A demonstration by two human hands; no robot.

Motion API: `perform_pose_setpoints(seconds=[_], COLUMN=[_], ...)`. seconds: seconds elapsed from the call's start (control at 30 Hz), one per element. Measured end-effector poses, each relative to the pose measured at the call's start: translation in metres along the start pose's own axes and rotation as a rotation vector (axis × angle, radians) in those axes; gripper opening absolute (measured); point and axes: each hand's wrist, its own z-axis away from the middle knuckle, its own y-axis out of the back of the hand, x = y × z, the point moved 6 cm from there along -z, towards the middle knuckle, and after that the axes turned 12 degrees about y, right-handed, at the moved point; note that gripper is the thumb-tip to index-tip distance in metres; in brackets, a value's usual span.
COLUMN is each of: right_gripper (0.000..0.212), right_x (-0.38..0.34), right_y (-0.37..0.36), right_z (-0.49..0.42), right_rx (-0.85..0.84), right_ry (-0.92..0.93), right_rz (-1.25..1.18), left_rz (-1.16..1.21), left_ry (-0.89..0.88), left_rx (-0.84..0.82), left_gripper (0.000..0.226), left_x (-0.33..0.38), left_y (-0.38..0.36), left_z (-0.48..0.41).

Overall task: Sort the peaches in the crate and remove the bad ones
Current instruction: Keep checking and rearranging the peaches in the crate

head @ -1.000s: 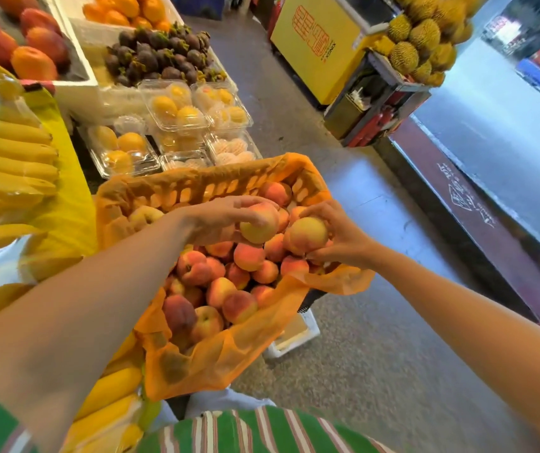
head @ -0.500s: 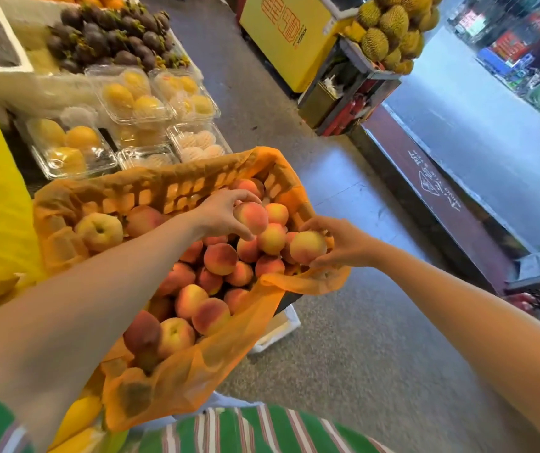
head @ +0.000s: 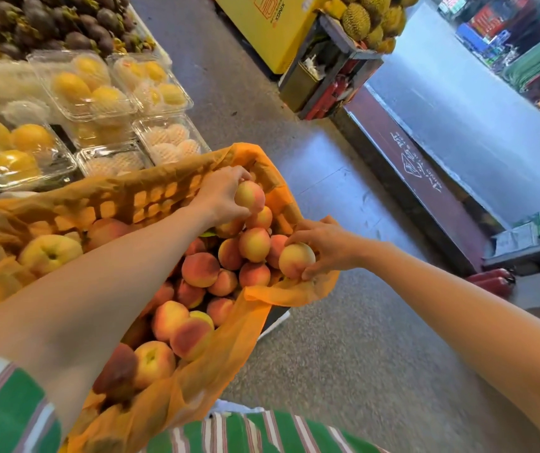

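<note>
Both hands grip 1 peach each, left (head: 219, 197) above the right (head: 324, 246), likely lifted from the crate (head: 151, 197) for inspection.

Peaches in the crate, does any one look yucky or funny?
One peach at the near end of the crate looks much darker, brownish-red, than the yellow-pink ones around it; possibly bruised or overripe, though I cannot be sure.

At twelve o'clock I read "XINGX" on the yellow cabinet (head: 262, 34). White characters on the brown mat (head: 442, 204) at two o'clock are unreadable.
</note>
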Motion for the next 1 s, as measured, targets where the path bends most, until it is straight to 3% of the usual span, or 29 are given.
perform_pose_setpoints(seconds=[0.17,0.3,0.53,0.73,0.87,1.0], right_gripper=[0.064,0.063,0.060,0.060,0.045,0.036], right_x=[0.002,-0.007,-0.031,-0.027,-0.026,-0.049], right_y=[0.002,-0.005,-0.013,-0.018,-0.007,0.020], right_z=[-0.002,-0.003,-0.019,-0.019,-0.028,-0.038], right_rx=[-0.038,-0.008,0.031,0.033,0.030,0.237], right_ry=[0.021,0.086,0.153,0.166,0.170,0.239], right_rz=[-0.128,-0.179,-0.205,-0.231,-0.206,-0.332], left_rz=[-0.095,-0.207,-0.327,-0.224,-0.210,-0.316], left_ry=[-0.047,-0.007,0.004,-0.049,-0.068,0.040], left_rx=[0.045,0.172,-0.016,-0.012,-0.248,-0.514], left_gripper=[0.058,0.044,0.056,0.038,0.023,0.021], left_x=[0.008,0.006,-0.004,-0.008,-0.015,-0.037], left_y=[-0.006,-0.002,-0.008,0.010,0.016,0.020], left_z=[-0.012,-0.016,-0.011,0.014,0.042,0.078])
